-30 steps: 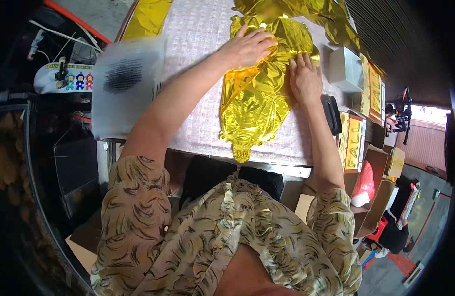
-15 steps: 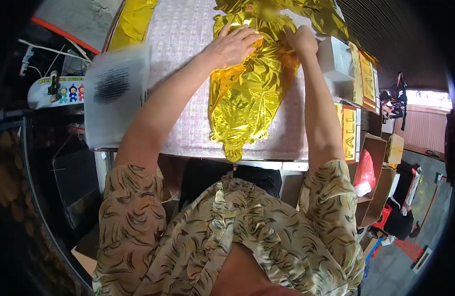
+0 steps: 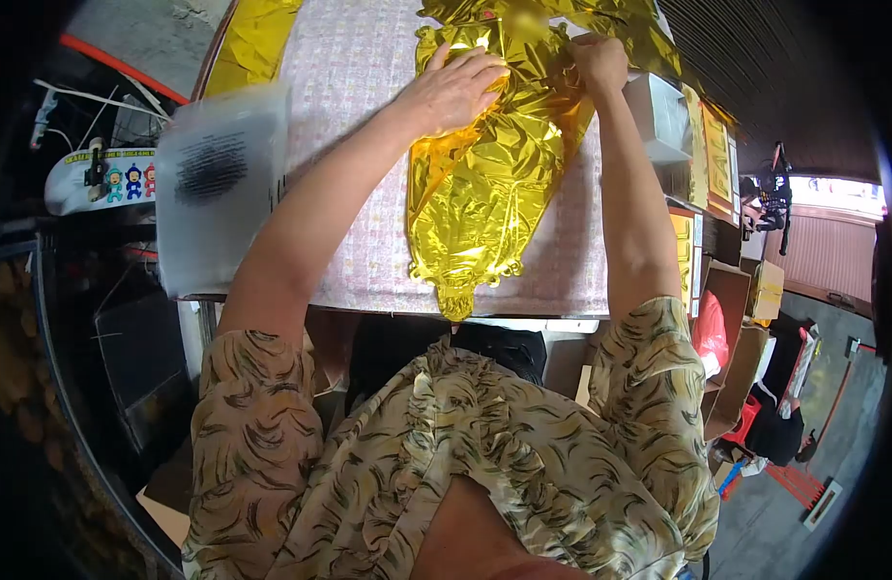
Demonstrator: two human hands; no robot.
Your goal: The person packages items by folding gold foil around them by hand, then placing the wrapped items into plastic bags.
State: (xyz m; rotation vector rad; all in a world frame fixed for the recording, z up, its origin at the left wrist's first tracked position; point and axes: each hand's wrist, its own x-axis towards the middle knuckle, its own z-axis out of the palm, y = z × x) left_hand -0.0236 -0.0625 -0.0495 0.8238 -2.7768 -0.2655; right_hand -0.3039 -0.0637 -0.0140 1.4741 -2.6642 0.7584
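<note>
– Both hands are on the far end of the deflated gold foil balloon (image 3: 484, 193), yes?
– Yes. Left hand (image 3: 455, 89) lies flat, fingers spread, pressing the foil down. Right hand (image 3: 599, 64) is closed and seems to pinch a fold at the upper edge.
– Where does the balloon lie?
– Lengthwise on the surface with the pale pink patterned cloth (image 3: 368, 261), its narrow neck (image 3: 457, 304) at the near edge. More loose gold foil (image 3: 620, 24) lies beyond it, a small white box (image 3: 658, 116) to the right.
– How will it handle?
– Very light and limp, I judge, with no stiffness. The film looks slippery and creases easily; a hard pull at a seam could tear it.
– So where to take hold?
– At an edge or a fold, with a pinch, while one flat palm holds the body so it does not slide.
</note>
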